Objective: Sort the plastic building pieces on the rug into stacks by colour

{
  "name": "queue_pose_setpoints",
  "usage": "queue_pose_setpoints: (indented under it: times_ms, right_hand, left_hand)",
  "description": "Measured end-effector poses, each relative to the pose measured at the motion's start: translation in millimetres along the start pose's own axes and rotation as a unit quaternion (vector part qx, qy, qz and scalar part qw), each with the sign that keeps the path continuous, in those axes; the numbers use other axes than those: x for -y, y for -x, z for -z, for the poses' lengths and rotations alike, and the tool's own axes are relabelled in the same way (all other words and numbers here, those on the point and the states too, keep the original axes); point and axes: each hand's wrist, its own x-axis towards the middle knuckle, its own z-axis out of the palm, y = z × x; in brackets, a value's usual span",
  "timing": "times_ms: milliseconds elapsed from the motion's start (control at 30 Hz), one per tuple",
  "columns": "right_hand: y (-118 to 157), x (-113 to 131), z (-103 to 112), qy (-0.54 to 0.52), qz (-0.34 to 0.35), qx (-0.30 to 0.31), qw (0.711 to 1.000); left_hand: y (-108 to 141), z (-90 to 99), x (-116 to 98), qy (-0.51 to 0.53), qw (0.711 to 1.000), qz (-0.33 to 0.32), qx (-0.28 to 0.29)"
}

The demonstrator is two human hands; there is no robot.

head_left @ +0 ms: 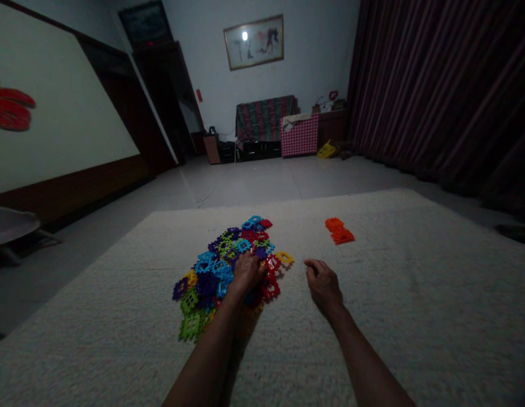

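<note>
A heap of colourful plastic interlocking blocks (222, 268), square with notched edges, lies on a pale textured cover (398, 294). My left hand (248, 272) reaches down into the right part of this heap, touching the blocks. Its fingertips are hidden among them, so I cannot tell whether it grips one. To the right of the heap, my right hand (324, 285) rests low over the cover with its fingers curled in and no block showing in it. A yellow block (284, 258) lies between the hands. Beyond my right hand sits a small group of orange blocks (339, 230).
The covered surface ends at a far edge, with tiled floor (266, 181) behind it. Against the far wall stand cloth-draped furniture (266, 120) and a red-checked cloth (300, 135). Dark curtains (436, 85) hang at right. A pale chair (12, 226) stands at left.
</note>
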Motion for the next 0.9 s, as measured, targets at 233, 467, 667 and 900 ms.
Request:
queue_pose_setpoints:
  times_ms: [233, 467, 667, 900]
  right_hand:
    - [-0.8, -1.5, -1.6, 0.009, 0.006, 0.004, 1.0]
    - [0.1, 0.5, -0.4, 0.017, 0.017, 0.009, 1.0]
    - [0.0, 1.9, 1.1, 0.021, 0.026, 0.01, 0.999]
    - [-0.3, 3.4, 1.2, 0.025, 0.023, 0.01, 0.999]
  left_hand:
    - [3.3, 2.7, 3.0, 0.017, 1.0, 0.006, 0.008]
    - [5.8, -4.3, 5.9, 0.016, 1.0, -0.023, -0.002]
    - [4.5, -13.3, 6.7, 0.044, 0.999, -0.032, -0.002]
    - [3.5, -15.6, 2.7, 0.076, 0.997, -0.006, 0.01]
